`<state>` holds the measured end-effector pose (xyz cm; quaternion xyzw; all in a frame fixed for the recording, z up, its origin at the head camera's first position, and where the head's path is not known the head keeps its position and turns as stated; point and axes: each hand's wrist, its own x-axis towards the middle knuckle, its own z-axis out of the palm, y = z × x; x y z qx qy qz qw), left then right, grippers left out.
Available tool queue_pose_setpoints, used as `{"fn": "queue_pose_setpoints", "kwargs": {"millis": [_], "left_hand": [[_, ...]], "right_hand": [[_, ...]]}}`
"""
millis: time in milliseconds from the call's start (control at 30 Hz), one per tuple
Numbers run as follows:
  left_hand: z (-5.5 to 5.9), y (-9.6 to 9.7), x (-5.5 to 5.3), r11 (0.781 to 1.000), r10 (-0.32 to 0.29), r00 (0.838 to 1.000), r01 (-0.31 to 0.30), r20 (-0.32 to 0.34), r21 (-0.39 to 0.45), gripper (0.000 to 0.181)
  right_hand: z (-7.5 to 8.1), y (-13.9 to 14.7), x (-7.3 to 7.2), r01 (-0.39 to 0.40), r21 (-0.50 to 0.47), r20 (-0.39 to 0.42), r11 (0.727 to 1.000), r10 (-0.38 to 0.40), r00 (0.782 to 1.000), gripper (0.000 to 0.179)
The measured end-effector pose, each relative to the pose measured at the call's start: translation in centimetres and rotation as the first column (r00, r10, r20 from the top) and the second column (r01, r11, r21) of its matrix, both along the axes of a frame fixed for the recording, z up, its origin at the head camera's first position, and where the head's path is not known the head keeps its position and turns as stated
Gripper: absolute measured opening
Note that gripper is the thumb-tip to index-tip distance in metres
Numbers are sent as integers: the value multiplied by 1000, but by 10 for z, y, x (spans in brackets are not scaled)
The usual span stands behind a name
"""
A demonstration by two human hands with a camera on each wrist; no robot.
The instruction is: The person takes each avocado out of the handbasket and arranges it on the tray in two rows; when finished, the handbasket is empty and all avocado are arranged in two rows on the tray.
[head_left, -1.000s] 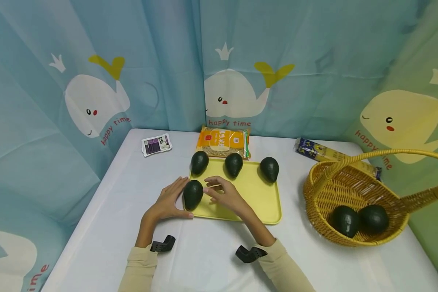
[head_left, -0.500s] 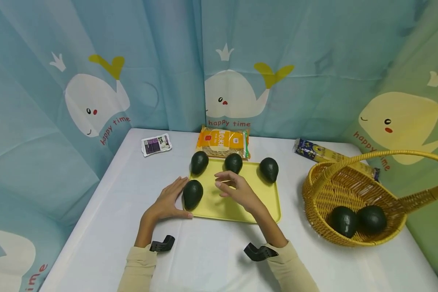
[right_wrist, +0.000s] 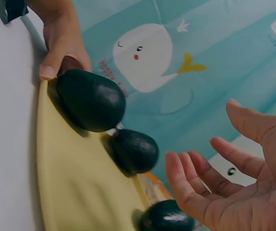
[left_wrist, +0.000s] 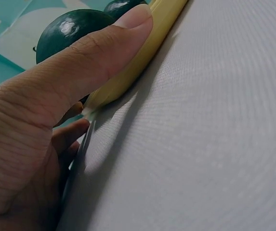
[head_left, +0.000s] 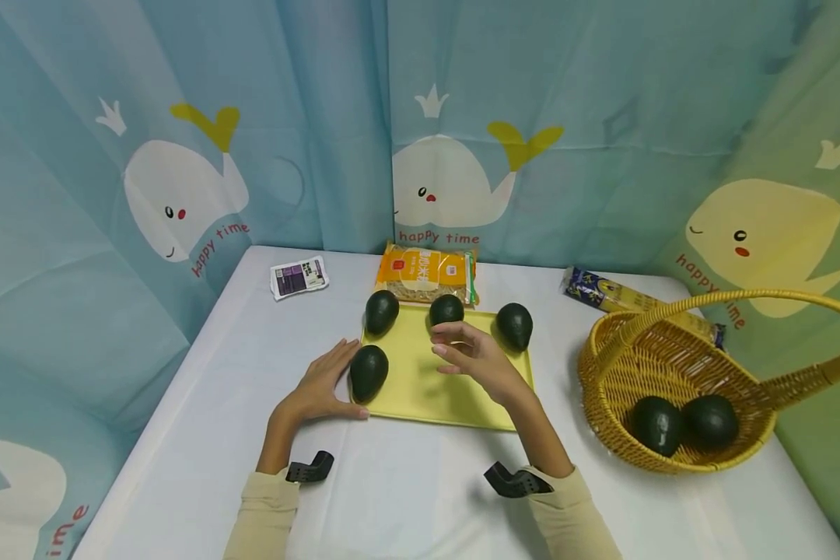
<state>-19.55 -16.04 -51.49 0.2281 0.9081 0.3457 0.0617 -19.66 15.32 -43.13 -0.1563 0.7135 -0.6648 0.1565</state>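
Observation:
A yellow tray [head_left: 420,389] lies on the table with several dark green avocados along its left side and far edge. My left hand [head_left: 320,386] rests at its near left corner, fingers straight along the left side and thumb at the near edge. Right beside that hand sits the nearest avocado [head_left: 369,373]. In the left wrist view the thumb [left_wrist: 94,55] overlaps the tray's rim. Over the tray hovers my right hand [head_left: 481,362], loosely bent and holding nothing, its fingertips close to the middle avocado [head_left: 446,309]. The right wrist view shows its fingers [right_wrist: 178,178] spread apart.
At the right stands a wicker basket [head_left: 609,412] with a tall handle and two avocados [head_left: 656,425] inside. Behind it lies a long yellow and blue packet [head_left: 602,289]. An orange bag of grain [head_left: 427,272] touches the tray's far side; a small purple-and-white packet [head_left: 299,278] is back left.
My right hand has moved away from the nearest avocado, rightward and slightly farther back over the tray. The left hand stays at the tray's corner.

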Motion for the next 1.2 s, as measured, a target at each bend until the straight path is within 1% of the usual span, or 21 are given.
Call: {"fn": "queue_pose_setpoints", "kwargs": {"millis": [233, 333, 500, 633, 767, 800, 833, 967, 1033, 1067, 1100, 1200], "left_hand": [[-1, 0, 0, 1000, 12, 1000, -12, 6, -17, 122], [-1, 0, 0, 1000, 13, 1000, -13, 6, -11, 121], [-1, 0, 1, 1000, 6, 1000, -6, 5, 9, 120], [-2, 0, 1, 1000, 7, 1000, -7, 2, -3, 121], [-3, 0, 1, 1000, 8, 1000, -8, -6, 1, 121], [-3, 0, 1, 1000, 8, 1000, -8, -8, 5, 121], [-2, 0, 1, 1000, 7, 1000, -7, -9, 9, 121], [-3, 0, 0, 1000, 6, 1000, -6, -14, 6, 121], [-4, 0, 0, 1000, 6, 1000, -6, -15, 2, 121], [-5, 0, -1, 1000, 6, 1000, -6, -16, 0, 121], [-6, 0, -1, 1000, 8, 1000, -8, -17, -1, 120], [-8, 0, -1, 1000, 11, 1000, -11, -15, -4, 120]], "right_hand": [[16, 24, 8, -39, 17, -49, 999, 40, 998, 46], [24, 38, 13, -64, 30, -102, 997, 67, 993, 44], [36, 62, 23, -132, 61, -198, 989, 142, 970, 40], [43, 82, 31, -182, 83, -226, 980, 197, 954, 42], [48, 101, 37, -251, 100, -248, 963, 269, 931, 43], [48, 105, 39, -272, 108, -250, 956, 291, 924, 44], [49, 110, 40, -293, 124, -263, 948, 316, 912, 44], [52, 128, 45, -353, 180, -233, 918, 388, 892, 46], [52, 138, 48, -394, 174, -216, 903, 425, 879, 46], [53, 143, 49, -409, 162, -194, 898, 436, 879, 47], [53, 148, 50, -428, 149, -187, 891, 451, 873, 47], [51, 162, 51, -485, 90, -220, 870, 492, 842, 51]]}}
